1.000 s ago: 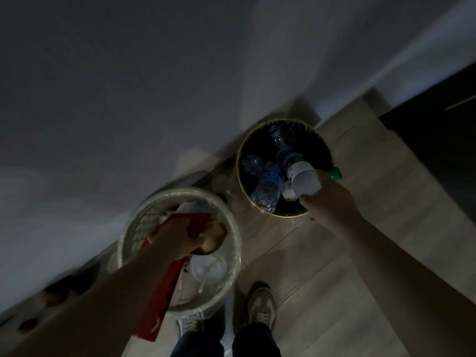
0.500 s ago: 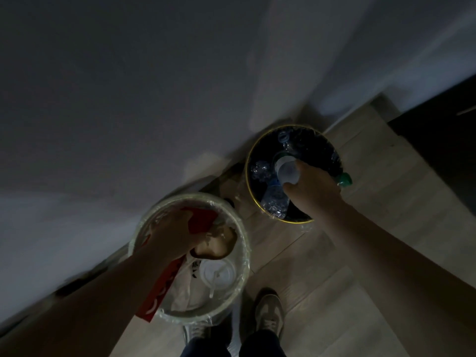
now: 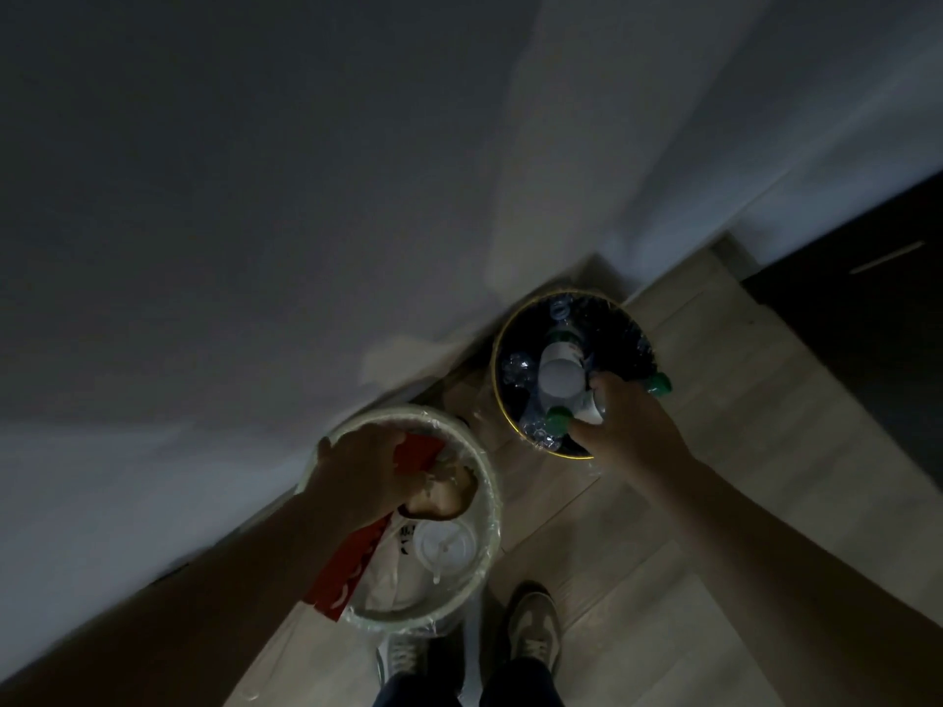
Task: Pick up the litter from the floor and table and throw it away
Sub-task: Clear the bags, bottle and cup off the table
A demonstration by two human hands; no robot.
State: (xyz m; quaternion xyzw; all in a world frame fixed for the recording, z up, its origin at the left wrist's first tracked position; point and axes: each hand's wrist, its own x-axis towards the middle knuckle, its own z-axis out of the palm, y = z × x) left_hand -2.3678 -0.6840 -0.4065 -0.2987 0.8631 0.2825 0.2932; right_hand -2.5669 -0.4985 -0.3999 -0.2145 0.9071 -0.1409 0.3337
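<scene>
My left hand (image 3: 367,477) hovers over the white bin (image 3: 491,507) and grips a red wrapper (image 3: 418,450) together with a brown crumpled wad (image 3: 443,498). The wrapper's lower end sticks out under my forearm over the bin's rim. My right hand (image 3: 630,433) is at the near rim of the dark, gold-edged bin (image 3: 496,380) and holds a white-labelled plastic bottle (image 3: 587,413) with a green cap. A second green cap (image 3: 658,385) shows behind my fingers. Another white-labelled bottle (image 3: 561,372) stands bottom-up inside the dark bin among several clear bottles.
A white cup lid with a straw (image 3: 443,546) and a white bag lie in the white bin. Both bins stand against a pale wall (image 3: 306,222) on a wooden floor (image 3: 714,502). My shoes (image 3: 533,630) are just before the bins. Dark furniture (image 3: 867,324) is at the right.
One white-labelled bottle has left my right hand and now sits in the dark bin. My left hand has moved further over the white bin with the wrapper and wad.
</scene>
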